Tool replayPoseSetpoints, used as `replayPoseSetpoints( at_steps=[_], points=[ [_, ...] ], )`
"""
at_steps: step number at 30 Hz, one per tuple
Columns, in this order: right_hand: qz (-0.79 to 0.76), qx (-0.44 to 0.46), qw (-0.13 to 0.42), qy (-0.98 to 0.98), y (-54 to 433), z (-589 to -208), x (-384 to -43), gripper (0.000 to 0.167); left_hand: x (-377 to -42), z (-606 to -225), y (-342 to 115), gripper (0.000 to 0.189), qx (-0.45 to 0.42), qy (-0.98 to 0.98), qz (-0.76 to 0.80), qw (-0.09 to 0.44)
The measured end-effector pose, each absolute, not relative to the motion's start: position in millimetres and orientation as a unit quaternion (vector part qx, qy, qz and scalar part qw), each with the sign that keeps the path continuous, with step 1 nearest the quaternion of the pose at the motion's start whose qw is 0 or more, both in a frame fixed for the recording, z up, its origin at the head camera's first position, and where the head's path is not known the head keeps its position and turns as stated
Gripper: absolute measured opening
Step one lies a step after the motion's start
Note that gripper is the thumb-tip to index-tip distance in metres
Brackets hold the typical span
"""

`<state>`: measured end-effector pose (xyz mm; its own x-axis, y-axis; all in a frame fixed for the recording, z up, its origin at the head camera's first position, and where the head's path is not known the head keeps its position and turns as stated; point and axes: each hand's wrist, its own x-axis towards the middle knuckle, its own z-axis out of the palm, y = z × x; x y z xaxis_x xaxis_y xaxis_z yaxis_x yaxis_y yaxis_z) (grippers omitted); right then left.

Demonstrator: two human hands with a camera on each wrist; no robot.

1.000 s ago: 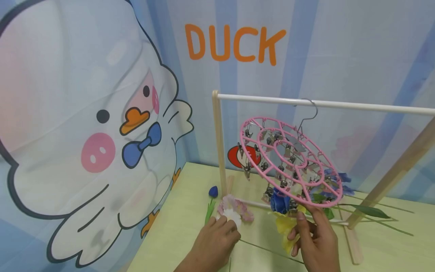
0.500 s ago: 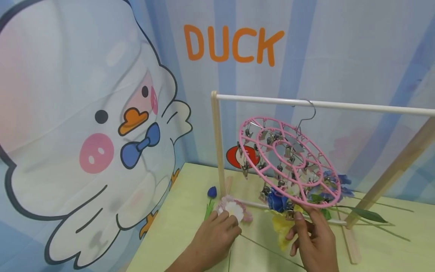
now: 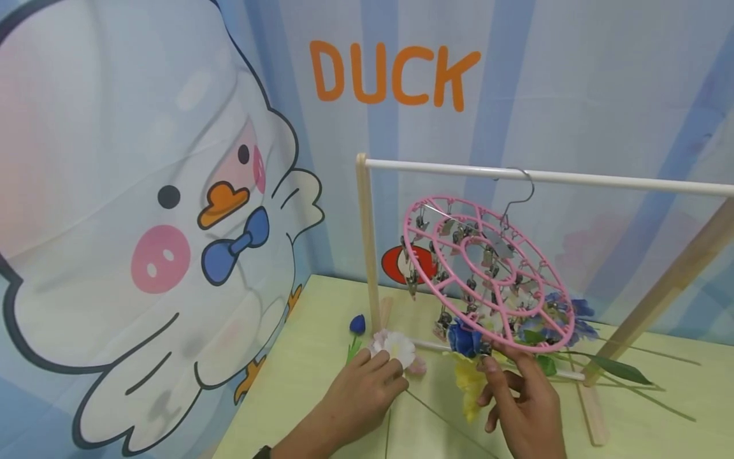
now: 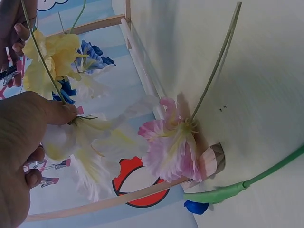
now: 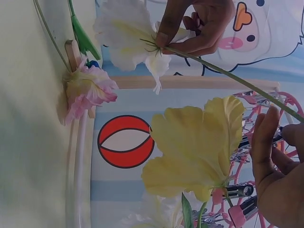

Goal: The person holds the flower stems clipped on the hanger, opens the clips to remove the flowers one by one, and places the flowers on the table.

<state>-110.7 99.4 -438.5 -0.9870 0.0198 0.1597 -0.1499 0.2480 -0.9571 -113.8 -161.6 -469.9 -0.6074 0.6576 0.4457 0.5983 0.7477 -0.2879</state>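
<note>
My left hand (image 3: 364, 395) pinches the thin green stem of a white artificial flower (image 4: 90, 156) just beneath its bloom. That stem (image 5: 228, 73) runs across to my right hand (image 3: 524, 401), which is at the near rim of a round pink clip hanger (image 3: 572, 317). Its thumb and fingers pinch a metal clip (image 3: 486, 347) hanging there. Beside this clip, a blue rose (image 3: 464, 338) and a yellow flower (image 5: 190, 142) hang head down from the hanger. In the right wrist view the yellow flower's stem is in a pink-tipped clip (image 5: 244, 191).
The hanger hooks over the white top bar (image 3: 602, 180) of a rack with wooden posts (image 3: 367, 242). A pink flower (image 4: 171, 142) and a blue tulip (image 3: 357, 325) lie on the table (image 3: 304, 357) by the left post. Bluish flowers (image 3: 582, 319) show behind the hanger's right side.
The white flower has shifted slightly right and up, covering more of the pink one. My right hand has moved a little left with the clip, and the blue rose has swung left.
</note>
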Motion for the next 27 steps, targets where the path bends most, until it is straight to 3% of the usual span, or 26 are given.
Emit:
replayPoseSetpoints(
  at_steps=[17,23,27],
  points=[
    [0.611,0.025,0.080,-0.787,99.0,-437.7,-110.7,0.034,-127.8,-472.2,-162.1,0.008,-0.386,-0.885,0.092,0.244],
    [0.609,0.028,0.081,-0.788,100.1,-438.8,-111.1,0.034,-133.1,-471.7,-158.7,0.020,-0.416,-0.868,0.113,0.248],
    [0.611,0.031,0.082,-0.787,101.6,-440.9,-111.9,0.033,-137.7,-471.1,-154.4,0.013,-0.442,-0.850,0.136,0.254]
  ],
)
